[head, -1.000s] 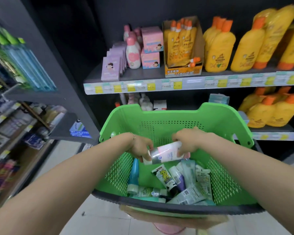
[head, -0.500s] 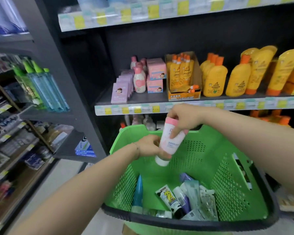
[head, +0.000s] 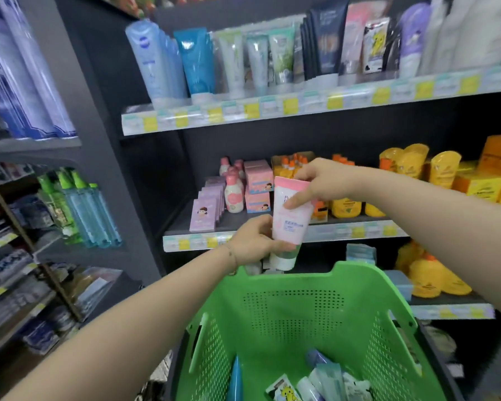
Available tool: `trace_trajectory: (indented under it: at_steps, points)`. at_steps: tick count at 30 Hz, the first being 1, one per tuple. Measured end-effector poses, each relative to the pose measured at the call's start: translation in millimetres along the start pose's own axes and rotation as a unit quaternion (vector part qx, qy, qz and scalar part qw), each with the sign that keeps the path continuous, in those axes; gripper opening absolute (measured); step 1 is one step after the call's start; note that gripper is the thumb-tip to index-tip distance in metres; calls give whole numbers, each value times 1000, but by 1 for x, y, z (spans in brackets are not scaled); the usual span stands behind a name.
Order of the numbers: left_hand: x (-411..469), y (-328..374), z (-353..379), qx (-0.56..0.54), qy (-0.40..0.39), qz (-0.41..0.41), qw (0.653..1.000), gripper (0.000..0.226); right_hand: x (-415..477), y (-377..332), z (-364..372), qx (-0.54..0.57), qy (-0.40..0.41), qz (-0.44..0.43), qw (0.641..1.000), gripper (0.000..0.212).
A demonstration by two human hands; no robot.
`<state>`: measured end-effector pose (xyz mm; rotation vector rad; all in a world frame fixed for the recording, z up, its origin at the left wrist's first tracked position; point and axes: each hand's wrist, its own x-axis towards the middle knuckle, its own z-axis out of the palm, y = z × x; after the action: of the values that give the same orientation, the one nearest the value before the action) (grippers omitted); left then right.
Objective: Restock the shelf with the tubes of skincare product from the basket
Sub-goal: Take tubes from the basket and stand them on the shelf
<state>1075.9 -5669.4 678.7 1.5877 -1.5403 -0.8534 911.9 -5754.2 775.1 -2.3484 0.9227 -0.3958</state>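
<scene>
A pink and white tube (head: 289, 227) with a white cap pointing down is held upright above the green basket (head: 295, 316). My left hand (head: 256, 244) grips its lower end near the cap. My right hand (head: 320, 183) pinches the flat pink top, one finger lying across the tube's front. Several more tubes (head: 310, 383) lie in the bottom of the basket. The upper shelf (head: 272, 110) carries a row of standing skincare tubes (head: 237, 62).
The middle shelf (head: 243, 237) holds pink boxes, a small pink bottle (head: 234, 195) and yellow-orange bottles (head: 417, 175) to the right. A dark upright post (head: 104, 157) separates a left rack with blue and green bottles (head: 81, 212). Yellow bottles also stand on a lower shelf at right.
Both hands have lifted the pink tube out of the basket and turned it upright, cap down. The view has tilted up, bringing the upper tube shelf into sight.
</scene>
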Motion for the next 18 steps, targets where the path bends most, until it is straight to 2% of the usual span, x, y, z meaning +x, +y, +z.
trace_trajectory:
  at_steps: [3, 6, 11, 18]
  points:
    - [3, 20, -9, -21, -9, 20, 1000, 46, -8, 2, -22, 72, -29, 7, 997, 39]
    - [8, 43, -15, -42, -18, 36, 998, 35, -14, 5, -35, 82, -48, 15, 995, 42]
    - [22, 79, -14, -28, 23, 52, 998, 47, -20, 11, -52, 98, -56, 13, 994, 50]
    - [41, 129, -1, 1, 33, 70, 997, 43, -28, 17, -90, 115, -20, -17, 993, 47]
